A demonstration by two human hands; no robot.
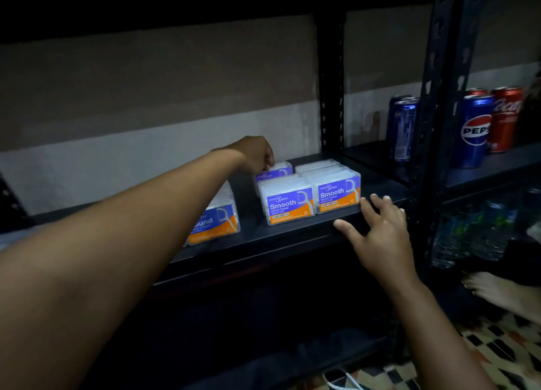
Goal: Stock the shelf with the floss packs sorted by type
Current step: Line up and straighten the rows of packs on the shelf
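A dark metal shelf (292, 231) is seen from above and in front, with clear floss packs stood on it in rows. Two packs labelled "Smooth" are set side by side at the front edge, the left Smooth pack (288, 203) touching the right Smooth pack (336, 192), and further packs are lined up behind each. A rear pack (275, 171) behind the left one is pinched at its top by the left hand (256, 156), whose fingers are curled down over it. To the left, apart from these rows, a differently labelled pack (218, 219) is stood at the front edge, its lettering partly hidden by the left forearm. The right hand (377, 228) is held relaxed with fingers spread, grasping nothing, its fingertips just beside the right Smooth pack and over the shelf's front lip. On the neighbouring shelf to the right, blue cans (474, 129) and red cans (505, 118) are stood upright.
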